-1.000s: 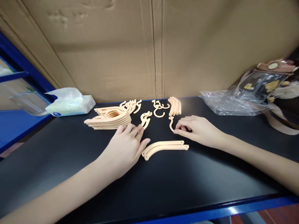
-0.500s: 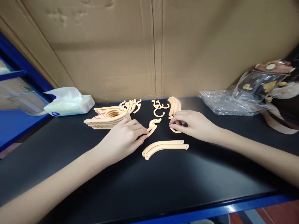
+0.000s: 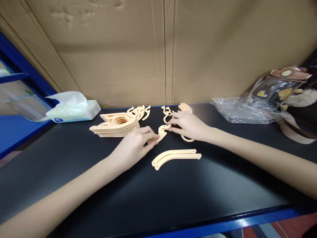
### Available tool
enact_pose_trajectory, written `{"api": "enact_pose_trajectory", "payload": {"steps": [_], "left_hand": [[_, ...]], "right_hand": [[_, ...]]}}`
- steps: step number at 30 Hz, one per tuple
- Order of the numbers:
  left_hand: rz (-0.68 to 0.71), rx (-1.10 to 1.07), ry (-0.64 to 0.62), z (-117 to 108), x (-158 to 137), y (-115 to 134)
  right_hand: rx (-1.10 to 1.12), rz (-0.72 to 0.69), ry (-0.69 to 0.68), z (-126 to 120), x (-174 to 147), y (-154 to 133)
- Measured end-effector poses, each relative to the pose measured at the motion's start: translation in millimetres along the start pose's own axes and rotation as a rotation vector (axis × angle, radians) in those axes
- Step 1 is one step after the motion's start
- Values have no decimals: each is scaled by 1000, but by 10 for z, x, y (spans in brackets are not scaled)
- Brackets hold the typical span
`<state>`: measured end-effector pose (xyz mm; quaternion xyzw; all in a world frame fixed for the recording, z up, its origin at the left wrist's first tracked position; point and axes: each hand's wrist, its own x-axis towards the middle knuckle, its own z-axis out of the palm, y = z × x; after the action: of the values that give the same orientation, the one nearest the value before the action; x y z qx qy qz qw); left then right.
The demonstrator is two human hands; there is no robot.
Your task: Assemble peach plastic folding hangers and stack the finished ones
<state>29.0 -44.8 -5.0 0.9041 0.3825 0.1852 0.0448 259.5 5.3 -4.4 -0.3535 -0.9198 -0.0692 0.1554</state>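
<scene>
My left hand (image 3: pixel 138 142) pinches the lower end of a small cream plastic hanger piece (image 3: pixel 162 130), which has a curved middle and a small hole. At the piece's upper right tip, my right hand (image 3: pixel 188 125) closes thumb and finger on it. Another cream hook (image 3: pixel 187 139) lies partly hidden below my right hand. Two curved hanger arms (image 3: pixel 177 156) lie side by side nearer to me. To the left of my left hand, folded cream hangers (image 3: pixel 115 127) form a stack.
Behind the stack lies a row of small cream pieces (image 3: pixel 140 111). Loose hooks (image 3: pixel 166 110) and more curved arms (image 3: pixel 185 107) are at the back. A tissue pack (image 3: pixel 74 110) stands left; clear plastic wrap (image 3: pixel 237 110) and a strapped clear bottle (image 3: pixel 274 87) are right. Cardboard (image 3: pixel 111 59) walls the back.
My right hand has moved left from the hook by the stacked arms to the tip of the piece in my left hand. The left hand stays nearly in place.
</scene>
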Motion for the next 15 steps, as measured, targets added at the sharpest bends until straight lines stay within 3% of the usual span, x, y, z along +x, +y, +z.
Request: {"api": "enact_pose_trajectory", "payload": {"steps": [9,15], "left_hand": [[-6,-22,55,26,-25,-30],[-8,-46,72,47,-29,15]], "right_hand": [[-110,-33,77,-35,-129,-68],[-79,-7,42,13,-37,-48]]}}
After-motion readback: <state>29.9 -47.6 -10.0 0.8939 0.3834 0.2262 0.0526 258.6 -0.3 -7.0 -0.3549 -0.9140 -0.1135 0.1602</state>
